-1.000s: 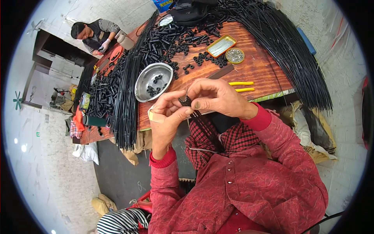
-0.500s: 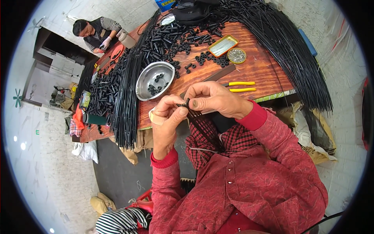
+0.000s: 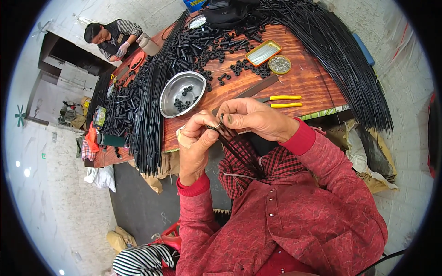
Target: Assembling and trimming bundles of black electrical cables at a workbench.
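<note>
Black slender rods [image 3: 248,162], head view, slanted down above the lap to the red checked cloth [image 3: 286,162]. Left hand [image 3: 195,135]: thumb and forefinger narrowly pinched the rods' upper ends. Right hand [image 3: 258,118]: thumb and forefinger nearly met just beside, any held piece indistinct.

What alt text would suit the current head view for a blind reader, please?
A person's bare hands work at thin black rods before a wooden table bearing a metal bowl, pliers and black parts. Another person is at upper left.

slim black rods [image 3: 246,158], loosely bunched, slanting, upper ends pinched, narrowing downward
</note>
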Available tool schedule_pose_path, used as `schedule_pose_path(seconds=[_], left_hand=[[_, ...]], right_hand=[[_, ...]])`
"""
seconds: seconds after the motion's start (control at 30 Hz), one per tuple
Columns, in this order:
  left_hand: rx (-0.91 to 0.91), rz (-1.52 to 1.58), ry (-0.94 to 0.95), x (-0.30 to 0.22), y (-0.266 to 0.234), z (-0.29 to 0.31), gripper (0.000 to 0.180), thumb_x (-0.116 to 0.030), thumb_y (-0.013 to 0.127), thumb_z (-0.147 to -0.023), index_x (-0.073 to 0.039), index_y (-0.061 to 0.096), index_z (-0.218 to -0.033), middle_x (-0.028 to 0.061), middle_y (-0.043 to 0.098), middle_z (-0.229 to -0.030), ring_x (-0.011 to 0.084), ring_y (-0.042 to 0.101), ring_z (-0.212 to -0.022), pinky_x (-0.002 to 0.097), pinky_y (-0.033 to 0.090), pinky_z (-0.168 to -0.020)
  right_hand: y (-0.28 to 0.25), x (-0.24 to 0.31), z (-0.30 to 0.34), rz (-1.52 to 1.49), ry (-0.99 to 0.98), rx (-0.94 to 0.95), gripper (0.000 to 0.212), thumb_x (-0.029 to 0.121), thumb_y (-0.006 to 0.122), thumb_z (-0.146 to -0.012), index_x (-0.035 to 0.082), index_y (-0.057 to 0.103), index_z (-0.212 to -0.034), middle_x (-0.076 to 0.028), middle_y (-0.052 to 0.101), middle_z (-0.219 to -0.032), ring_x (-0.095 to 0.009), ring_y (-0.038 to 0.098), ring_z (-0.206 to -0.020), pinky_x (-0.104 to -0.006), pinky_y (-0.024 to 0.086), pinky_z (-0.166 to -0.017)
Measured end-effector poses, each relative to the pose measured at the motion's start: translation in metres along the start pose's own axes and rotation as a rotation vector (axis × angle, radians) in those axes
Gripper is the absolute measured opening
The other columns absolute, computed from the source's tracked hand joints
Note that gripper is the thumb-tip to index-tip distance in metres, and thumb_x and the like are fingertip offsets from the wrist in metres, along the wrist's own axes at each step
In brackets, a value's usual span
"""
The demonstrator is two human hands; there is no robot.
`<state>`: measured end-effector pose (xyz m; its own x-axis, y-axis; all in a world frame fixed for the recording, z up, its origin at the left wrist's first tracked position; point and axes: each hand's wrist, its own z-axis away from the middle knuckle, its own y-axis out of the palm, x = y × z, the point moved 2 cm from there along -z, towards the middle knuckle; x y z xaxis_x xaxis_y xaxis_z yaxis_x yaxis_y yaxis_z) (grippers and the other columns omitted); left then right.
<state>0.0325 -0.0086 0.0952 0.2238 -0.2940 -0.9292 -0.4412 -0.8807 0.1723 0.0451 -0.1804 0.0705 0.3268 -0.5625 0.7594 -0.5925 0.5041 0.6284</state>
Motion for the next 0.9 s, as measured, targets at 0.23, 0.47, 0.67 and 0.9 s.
schedule_pose_path(seconds=[0.23,0.47,0.67,0.9], left_hand=[[-0.086,-0.153,-0.012,0.0,0.007,0.003,0.006,-0.006,0.066,-0.081,-0.004,0.061,-0.084,0.0006,0.058,-0.083,0.0104,0.054,-0.08,0.0259,0.045,-0.072],[-0.006,0.042,0.002,0.003,0.001,0.017,0.014,-0.009,0.072,-0.088,-0.003,0.062,-0.096,0.0016,0.059,-0.092,0.0085,0.055,-0.083,0.0221,0.044,-0.074],[0.024,0.098,-0.044,0.002,0.002,0.024,0.016,-0.011,0.072,-0.088,-0.003,0.062,-0.096,0.002,0.059,-0.093,0.009,0.056,-0.084,0.0226,0.045,-0.074],[-0.173,-0.142,-0.061,-0.002,0.003,0.022,0.011,0.001,0.066,-0.083,-0.002,0.063,-0.093,0.0023,0.064,-0.089,0.0088,0.059,-0.08,0.0222,0.047,-0.069]], right_hand=[[0.003,0.003,0.011,0.424,-0.153,-0.077,0.026,0.015,0.071,-0.091,0.002,0.059,-0.111,0.001,0.061,-0.097,-0.008,0.058,-0.086,-0.0243,0.048,-0.075],[0.008,0.0,0.013,0.308,-0.039,-0.009,0.027,0.028,0.067,-0.095,0.004,0.06,-0.105,0.0,0.062,-0.089,-0.006,0.057,-0.08,-0.0202,0.044,-0.067],[0.012,-0.001,0.019,0.327,-0.007,0.014,0.028,0.029,0.067,-0.094,0.003,0.06,-0.105,-0.001,0.063,-0.09,-0.007,0.058,-0.081,-0.0202,0.044,-0.069],[0.009,-0.008,0.012,0.475,-0.155,-0.052,0.017,0.014,0.073,-0.088,0.004,0.062,-0.096,0.005,0.058,-0.084,-0.003,0.053,-0.078,-0.0218,0.044,-0.066]])
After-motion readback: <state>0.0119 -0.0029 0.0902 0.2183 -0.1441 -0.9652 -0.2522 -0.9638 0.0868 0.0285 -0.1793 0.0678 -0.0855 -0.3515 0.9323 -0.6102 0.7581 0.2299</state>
